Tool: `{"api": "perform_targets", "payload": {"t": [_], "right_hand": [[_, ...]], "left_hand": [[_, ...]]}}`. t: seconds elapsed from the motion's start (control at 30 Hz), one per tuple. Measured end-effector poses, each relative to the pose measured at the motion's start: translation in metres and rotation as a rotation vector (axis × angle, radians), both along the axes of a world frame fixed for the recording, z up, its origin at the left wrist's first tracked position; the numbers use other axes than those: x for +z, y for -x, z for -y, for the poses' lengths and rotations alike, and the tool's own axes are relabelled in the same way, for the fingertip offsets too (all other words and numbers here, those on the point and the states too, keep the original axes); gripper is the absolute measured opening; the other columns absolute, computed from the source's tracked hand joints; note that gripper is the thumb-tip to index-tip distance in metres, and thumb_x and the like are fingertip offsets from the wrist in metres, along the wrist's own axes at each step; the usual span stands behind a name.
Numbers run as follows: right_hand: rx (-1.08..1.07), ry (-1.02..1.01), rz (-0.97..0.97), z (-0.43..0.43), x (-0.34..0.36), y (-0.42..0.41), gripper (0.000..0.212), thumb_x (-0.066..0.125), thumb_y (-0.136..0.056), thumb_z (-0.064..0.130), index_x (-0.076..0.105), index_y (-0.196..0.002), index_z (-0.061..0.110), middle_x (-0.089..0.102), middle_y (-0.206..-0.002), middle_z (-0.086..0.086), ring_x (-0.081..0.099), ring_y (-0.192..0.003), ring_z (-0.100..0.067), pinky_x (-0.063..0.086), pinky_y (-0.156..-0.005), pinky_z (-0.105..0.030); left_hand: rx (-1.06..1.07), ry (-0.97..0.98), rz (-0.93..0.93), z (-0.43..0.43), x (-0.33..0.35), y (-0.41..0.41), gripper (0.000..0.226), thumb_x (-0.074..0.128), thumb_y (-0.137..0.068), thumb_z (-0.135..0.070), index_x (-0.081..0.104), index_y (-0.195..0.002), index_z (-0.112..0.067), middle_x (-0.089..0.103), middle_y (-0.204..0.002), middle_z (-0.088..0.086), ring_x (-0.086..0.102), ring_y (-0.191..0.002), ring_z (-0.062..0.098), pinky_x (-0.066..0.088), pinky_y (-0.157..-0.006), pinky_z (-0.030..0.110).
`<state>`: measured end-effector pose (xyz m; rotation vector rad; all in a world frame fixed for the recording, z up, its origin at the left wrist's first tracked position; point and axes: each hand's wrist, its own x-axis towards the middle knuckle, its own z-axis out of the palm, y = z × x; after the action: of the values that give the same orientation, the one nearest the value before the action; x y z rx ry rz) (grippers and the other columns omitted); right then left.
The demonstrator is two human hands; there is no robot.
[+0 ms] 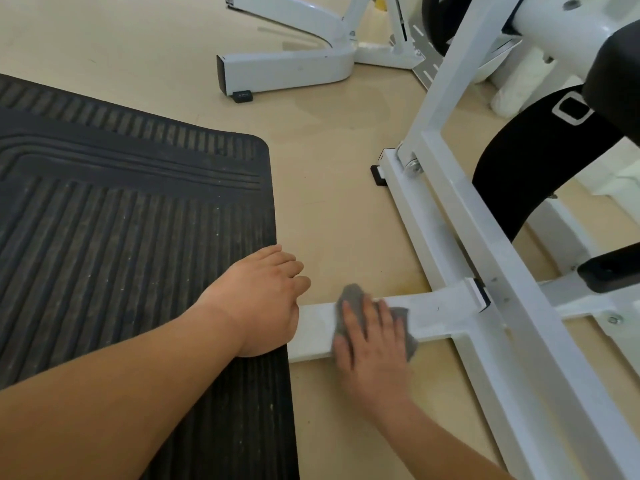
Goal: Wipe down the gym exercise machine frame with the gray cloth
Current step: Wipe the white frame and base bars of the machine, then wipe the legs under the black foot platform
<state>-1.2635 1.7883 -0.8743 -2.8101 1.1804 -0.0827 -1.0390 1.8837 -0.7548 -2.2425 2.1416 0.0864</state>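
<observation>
The white exercise machine frame runs along the floor on the right, with a short crossbar sticking out to the left. The gray cloth lies on top of that crossbar. My right hand presses flat on the cloth with straight fingers, covering most of it. My left hand rests on the right edge of the black rubber mat, at the crossbar's left end. Its fingers curl downward and hold nothing I can see.
A second white machine base stands on the beige floor at the back. A black padded part of the machine hangs over the frame on the right. Bare floor lies between the mat and the frame.
</observation>
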Motion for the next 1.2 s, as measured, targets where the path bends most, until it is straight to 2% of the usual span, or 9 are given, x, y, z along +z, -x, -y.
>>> {"api": "perform_targets", "payload": {"t": [0.1,0.27,0.37,0.5,0.63,0.77,0.9,1.07,1.2], "right_hand": [[0.246,0.015,-0.027,0.007,0.002,0.021,0.058,0.028,-0.109,0.054,0.021,-0.163,0.034,0.016,-0.171,0.0,0.013,-0.158,-0.028,0.01,-0.126,-0.051],[0.102,-0.032,-0.04,0.037,0.02,0.061,0.067,0.056,-0.098,0.004,0.035,-0.159,0.022,0.02,-0.168,0.001,0.018,-0.157,-0.023,0.015,-0.129,-0.043],[0.038,-0.272,0.054,0.01,0.03,0.069,0.051,0.034,-0.111,0.028,0.028,-0.161,0.031,0.02,-0.168,0.013,0.014,-0.157,-0.008,0.027,-0.124,-0.034],[-0.047,-0.501,0.284,-0.015,0.074,0.087,0.037,0.029,-0.11,0.048,0.028,-0.136,0.074,0.054,-0.126,0.046,0.057,-0.111,0.016,0.046,-0.086,-0.008],[-0.178,-0.537,0.442,-0.02,0.111,0.106,0.015,0.031,-0.109,0.045,0.034,-0.114,0.059,0.063,-0.101,0.038,0.068,-0.077,0.003,0.054,-0.063,-0.027],[-0.199,-0.575,0.622,-0.028,0.137,0.112,0.005,0.036,-0.108,0.045,0.035,-0.111,0.041,0.066,-0.091,0.021,0.066,-0.076,-0.005,0.057,-0.067,-0.039],[-0.098,-0.759,0.833,-0.047,0.16,0.093,0.018,0.049,-0.107,0.033,0.046,-0.124,0.039,0.07,-0.102,0.021,0.068,-0.097,-0.001,0.057,-0.081,-0.03],[-0.017,-1.021,0.928,-0.079,0.179,0.059,0.026,0.059,-0.098,0.033,0.069,-0.114,0.051,0.054,-0.147,0.015,0.049,-0.137,-0.005,0.043,-0.116,-0.041],[0.029,-0.865,0.924,-0.126,0.171,0.031,0.024,0.055,-0.1,0.034,0.064,-0.122,0.039,0.061,-0.127,0.022,0.055,-0.12,0.004,0.05,-0.105,-0.035]], "left_hand": [[0.014,-0.003,0.002,0.0,-0.001,-0.002,0.056,0.023,-0.099,-0.038,0.048,-0.149,-0.029,0.043,-0.158,-0.004,0.029,-0.15,0.013,-0.003,-0.126,0.032],[0.02,-0.023,0.032,0.002,-0.004,-0.003,0.058,0.022,-0.1,-0.04,0.044,-0.153,-0.031,0.039,-0.161,-0.008,0.025,-0.151,0.01,-0.007,-0.123,0.029],[0.029,-0.038,0.044,0.002,-0.003,-0.002,0.057,0.023,-0.101,-0.04,0.041,-0.154,-0.032,0.035,-0.164,-0.008,0.023,-0.153,0.009,-0.009,-0.121,0.027],[0.035,-0.062,0.078,0.002,0.0,-0.001,0.055,0.025,-0.102,-0.038,0.041,-0.155,-0.032,0.033,-0.165,-0.007,0.021,-0.154,0.011,-0.006,-0.123,0.028],[0.01,-0.2,0.248,0.004,0.017,0.027,0.057,0.029,-0.105,-0.031,0.027,-0.161,-0.021,0.016,-0.17,0.006,0.009,-0.158,0.024,0.0,-0.127,0.038],[0.379,-0.071,-0.676,0.009,0.048,0.118,0.038,0.05,-0.101,-0.052,0.066,-0.13,-0.032,0.065,-0.128,-0.014,0.059,-0.118,0.011,0.05,-0.101,0.031],[0.679,-0.093,-1.559,-0.004,0.067,0.188,0.049,0.064,-0.086,-0.07,0.078,-0.106,-0.027,0.079,-0.099,-0.006,0.076,-0.094,0.012,0.06,-0.087,0.035],[1.016,0.322,-1.645,-0.051,0.096,0.182,0.027,0.066,-0.099,-0.04,0.073,-0.11,-0.016,0.079,-0.098,0.007,0.077,-0.093,0.022,0.063,-0.087,0.043],[1.076,0.5,-1.247,-0.127,0.129,0.162,0.024,0.06,-0.101,-0.043,0.074,-0.104,-0.024,0.078,-0.095,-0.001,0.075,-0.089,0.015,0.063,-0.086,0.04]]}}
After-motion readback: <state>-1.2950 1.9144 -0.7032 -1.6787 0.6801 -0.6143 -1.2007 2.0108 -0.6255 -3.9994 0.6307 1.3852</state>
